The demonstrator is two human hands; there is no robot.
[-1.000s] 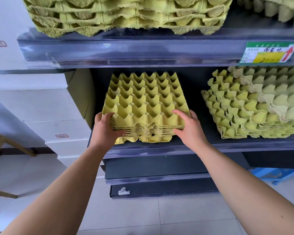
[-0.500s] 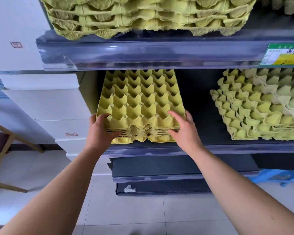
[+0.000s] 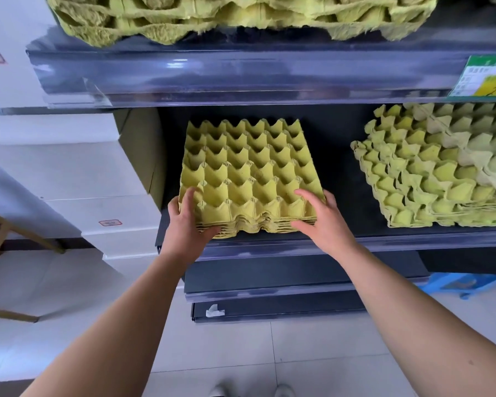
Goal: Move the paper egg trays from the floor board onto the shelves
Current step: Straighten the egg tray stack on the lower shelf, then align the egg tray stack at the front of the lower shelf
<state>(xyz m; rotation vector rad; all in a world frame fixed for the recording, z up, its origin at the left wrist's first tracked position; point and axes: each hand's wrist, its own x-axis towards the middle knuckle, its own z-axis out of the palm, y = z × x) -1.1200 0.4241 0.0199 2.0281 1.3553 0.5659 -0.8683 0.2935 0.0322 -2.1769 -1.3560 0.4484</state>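
A stack of yellow paper egg trays (image 3: 248, 173) lies on the dark middle shelf (image 3: 341, 243), its near edge close to the shelf front. My left hand (image 3: 186, 222) grips the stack's near left corner, thumb under the edge and fingers over the top. My right hand (image 3: 321, 219) holds the near right corner, fingers spread over the top tray and thumb at the front edge. A second, skewed stack of trays (image 3: 438, 170) sits on the same shelf to the right. More trays (image 3: 241, 15) fill the shelf above.
White cartons (image 3: 69, 173) are piled left of the shelving. A green and yellow price label (image 3: 487, 78) hangs on the upper shelf rail. A wooden frame (image 3: 0, 233) stands at far left, a blue stool (image 3: 470, 282) low right. Pale tiled floor lies below.
The stack has been pushed deeper onto the middle shelf and squared up, with both hands following it inward. The view has shifted a little leftward.
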